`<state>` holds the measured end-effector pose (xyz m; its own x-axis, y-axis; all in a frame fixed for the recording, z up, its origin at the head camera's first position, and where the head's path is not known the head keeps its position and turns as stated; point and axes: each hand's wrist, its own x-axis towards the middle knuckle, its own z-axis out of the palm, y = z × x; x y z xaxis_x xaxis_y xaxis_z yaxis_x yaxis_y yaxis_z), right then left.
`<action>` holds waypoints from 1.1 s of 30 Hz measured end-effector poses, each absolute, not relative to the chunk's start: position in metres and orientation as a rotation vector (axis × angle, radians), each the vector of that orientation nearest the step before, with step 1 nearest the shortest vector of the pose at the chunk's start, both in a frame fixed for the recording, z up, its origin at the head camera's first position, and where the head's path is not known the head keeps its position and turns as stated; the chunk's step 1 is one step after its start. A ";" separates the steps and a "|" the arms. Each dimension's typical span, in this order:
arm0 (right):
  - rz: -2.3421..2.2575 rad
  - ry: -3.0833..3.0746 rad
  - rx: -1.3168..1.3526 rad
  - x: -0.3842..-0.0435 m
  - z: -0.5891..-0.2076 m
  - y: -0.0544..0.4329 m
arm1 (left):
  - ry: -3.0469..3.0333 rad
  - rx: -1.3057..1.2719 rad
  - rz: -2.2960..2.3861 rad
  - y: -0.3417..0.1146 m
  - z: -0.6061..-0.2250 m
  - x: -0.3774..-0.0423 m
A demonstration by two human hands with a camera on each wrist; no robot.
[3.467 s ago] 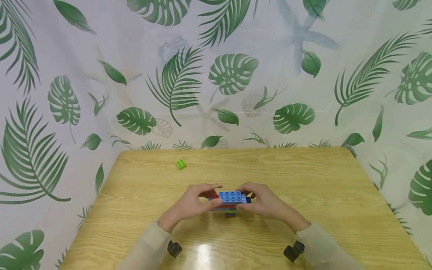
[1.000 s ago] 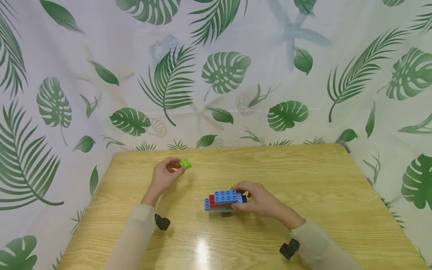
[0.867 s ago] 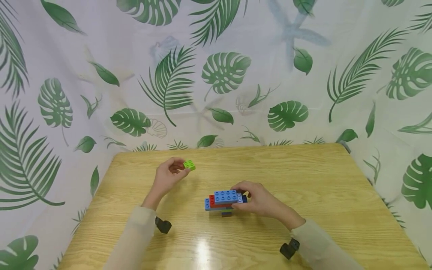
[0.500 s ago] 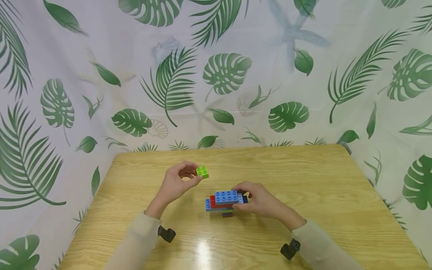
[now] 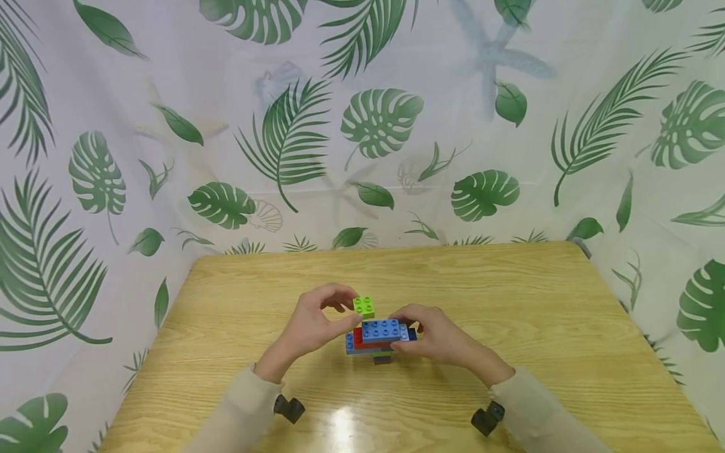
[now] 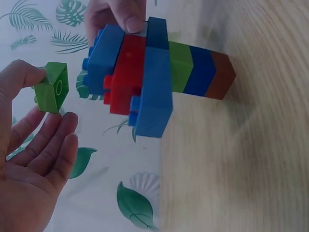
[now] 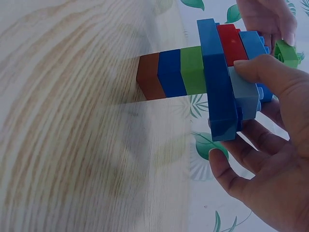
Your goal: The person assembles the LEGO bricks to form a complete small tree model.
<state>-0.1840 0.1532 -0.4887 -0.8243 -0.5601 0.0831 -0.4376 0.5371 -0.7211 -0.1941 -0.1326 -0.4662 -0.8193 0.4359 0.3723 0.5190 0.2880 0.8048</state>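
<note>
My left hand (image 5: 317,324) pinches a lime-green toy building brick (image 5: 364,306) with four studs between thumb and fingertips. In the left wrist view that brick (image 6: 50,88) hangs apart from the structure, its hollow underside facing it. A brick structure (image 5: 381,330) stands upright on the table. From the bottom it stacks brown (image 7: 147,76), dark blue (image 7: 170,72) and green (image 7: 192,70) bricks, then wide blue ones, a red brick (image 6: 127,77) with a light blue one beside it, and a blue brick (image 6: 104,59) on top. My right hand (image 5: 433,333) grips the structure's right end, thumb on the light blue brick (image 7: 245,94).
The wooden table (image 5: 510,302) spreads around the hands. Behind it and at both sides hangs a white cloth (image 5: 396,207) printed with green leaves. A black camera (image 5: 289,409) sits at the left wrist, another camera (image 5: 488,418) at the right.
My left hand left the structure, picked up the lime-green brick from the table's back left and carried it right and nearer, above the structure. My right hand kept its grip.
</note>
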 end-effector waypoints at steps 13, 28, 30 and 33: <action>-1.173 2.609 -0.893 -0.184 -0.488 0.154 | -2.474 -1.003 -1.539 -0.119 -0.476 -0.184; -1.189 2.602 -0.894 -0.183 -0.490 0.155 | -2.513 -1.068 -1.483 -0.114 -0.481 -0.184; -1.187 2.601 -0.895 -0.183 -0.490 0.155 | -2.519 -1.069 -1.489 -0.113 -0.481 -0.184; -1.186 2.605 -0.899 -0.184 -0.490 0.155 | -2.514 -1.082 -1.493 -0.112 -0.480 -0.184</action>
<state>-0.1835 0.1550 -0.4903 -0.8114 -0.5734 0.1130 -0.4617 0.5103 -0.7255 -0.1843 -0.1124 -0.4804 -0.7589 0.5483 0.3514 0.5708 0.3004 0.7641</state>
